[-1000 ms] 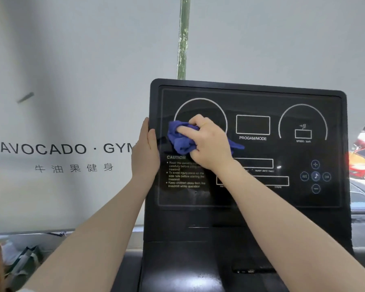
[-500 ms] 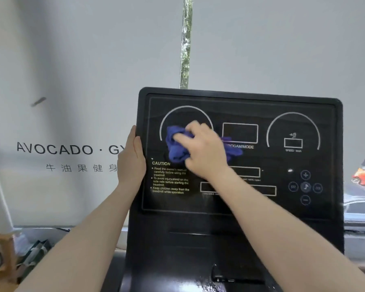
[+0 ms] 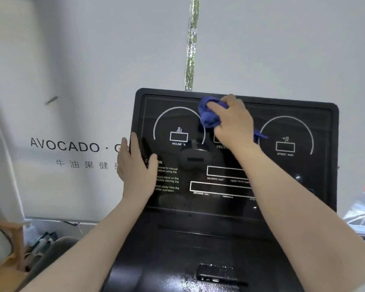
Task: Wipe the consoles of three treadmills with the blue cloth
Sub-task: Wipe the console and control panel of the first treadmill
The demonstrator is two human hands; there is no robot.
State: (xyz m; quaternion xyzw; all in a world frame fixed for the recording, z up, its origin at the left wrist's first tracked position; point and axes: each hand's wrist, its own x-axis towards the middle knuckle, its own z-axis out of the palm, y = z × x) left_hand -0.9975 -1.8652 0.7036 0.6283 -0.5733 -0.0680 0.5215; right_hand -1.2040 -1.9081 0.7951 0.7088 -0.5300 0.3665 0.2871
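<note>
The blue cloth [image 3: 209,114], bunched into a wad, now sits high on the console [image 3: 236,209], close under its top edge and between the left dial arc and the middle display box; a second ago it was lower down, over the left dial and just above the caution text, so the wipe has travelled up and toward the centre. The right hand [image 3: 233,123] carries it, its grip closed around the wad with the fingers curled over it and pressing it to the black panel, a tail of cloth poking out on the hand's far side. The left hand [image 3: 136,167] has kept its place on the console's left edge, fingers straight and spread flat along the frame, thumb lying over the panel near the caution text, steadying it. The incline dial is now uncovered, so that area looks done, while the right dial [image 3: 286,135], the long display boxes and the button cluster by the right edge appear not yet reached. My judgement is that this console is partly wiped; whether other treadmills are done cannot be told from this view
</note>
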